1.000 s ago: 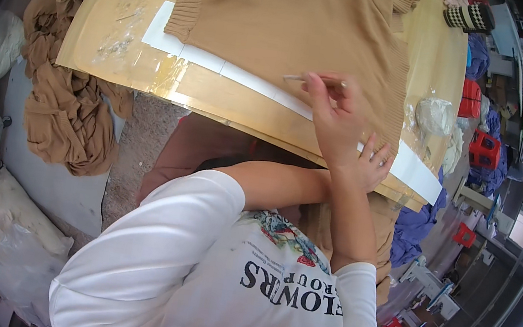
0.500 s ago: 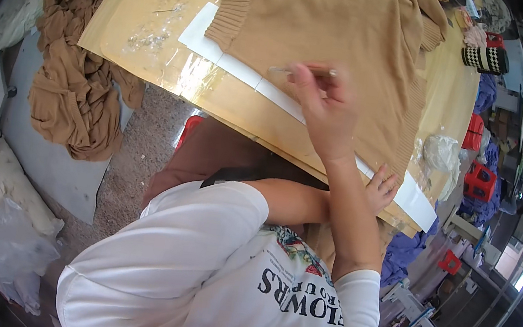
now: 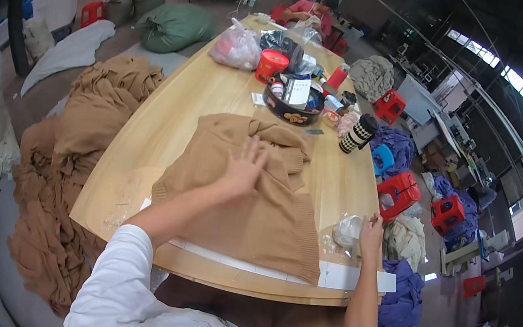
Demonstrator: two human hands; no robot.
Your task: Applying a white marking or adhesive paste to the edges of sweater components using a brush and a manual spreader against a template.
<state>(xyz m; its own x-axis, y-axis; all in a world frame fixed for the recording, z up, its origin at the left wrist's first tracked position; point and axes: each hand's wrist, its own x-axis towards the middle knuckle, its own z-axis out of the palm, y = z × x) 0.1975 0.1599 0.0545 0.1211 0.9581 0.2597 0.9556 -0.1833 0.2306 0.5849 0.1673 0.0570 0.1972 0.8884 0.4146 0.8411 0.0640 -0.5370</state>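
Note:
A brown knitted sweater (image 3: pixel 238 210) lies spread on the wooden table, its ribbed edges showing and its far part bunched in folds. My left hand (image 3: pixel 246 169) rests on the upper middle of it, fingers spread. Off to the right, near the table's right edge, my right hand (image 3: pixel 370 236) is closed around a thin pen-like tool, of which only a small tip shows. Beside that hand sits a crumpled clear plastic bag (image 3: pixel 347 231). A white strip (image 3: pixel 342 277) runs along the near table edge, partly under the sweater.
Farther up the table (image 3: pixel 166 127) stand a round black tray (image 3: pixel 276 109) of small items, a red tub (image 3: pixel 271 66), a plastic bag (image 3: pixel 236 45) and a checkered cup (image 3: pixel 359 134). Brown garments (image 3: pixel 69 203) are heaped at left. Red stools (image 3: pixel 398 196) stand at right. Another person (image 3: pixel 312 17) sits beyond.
The view has turned toward the table's far end. My left hand has moved from the near edge onto the sweater; my right hand has left the sweater for the right side. The sweater's far part is bunched.

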